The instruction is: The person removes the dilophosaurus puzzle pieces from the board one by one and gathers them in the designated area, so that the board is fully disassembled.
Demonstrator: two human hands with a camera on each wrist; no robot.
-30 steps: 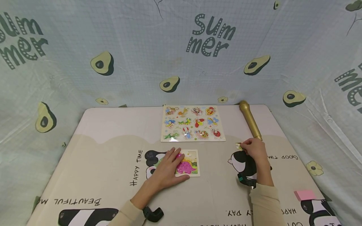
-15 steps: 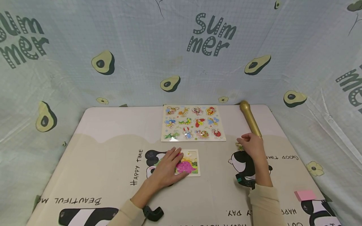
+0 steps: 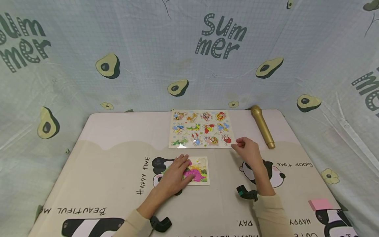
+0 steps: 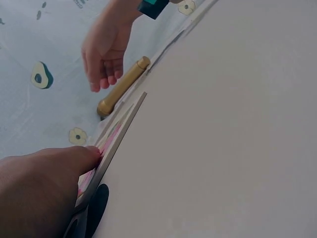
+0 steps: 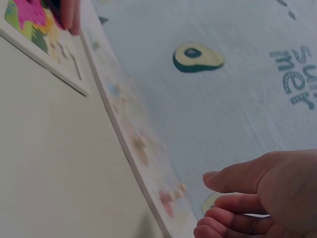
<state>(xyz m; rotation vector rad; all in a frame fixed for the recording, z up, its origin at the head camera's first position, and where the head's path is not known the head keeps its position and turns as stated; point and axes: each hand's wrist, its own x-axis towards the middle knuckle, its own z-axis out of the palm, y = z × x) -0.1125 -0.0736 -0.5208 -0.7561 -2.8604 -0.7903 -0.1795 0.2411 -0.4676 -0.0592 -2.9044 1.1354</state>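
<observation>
My left hand (image 3: pixel 174 174) rests with outstretched fingers over the left part of a small dinosaur jigsaw puzzle (image 3: pixel 195 176). Its thumb (image 4: pixel 89 157) lies at the puzzle's near edge, and a pale gap shows at the tray's upper right. Above the table, just off the lower right corner of the insect puzzle board (image 3: pixel 202 144), hovers my right hand (image 3: pixel 248 151). In the right wrist view, its thumb (image 5: pixel 233 177) and bent fingers (image 5: pixel 233 220) stand apart with nothing visible between them. The spot where a small puzzle piece lay is covered by this hand.
A gold microphone (image 3: pixel 262 126) lies at the back right. Near the right edge sits a pink block (image 3: pixel 319 204). Black wrist camera mounts (image 3: pixel 161 224) stick out by both sleeves. A printed curtain (image 3: pixel 142 65) stands behind the table.
My right hand has moved left from beside the microphone toward the insect board's corner. The small puzzle piece seen under it earlier is out of sight. My left thumb has shifted slightly up onto the puzzle.
</observation>
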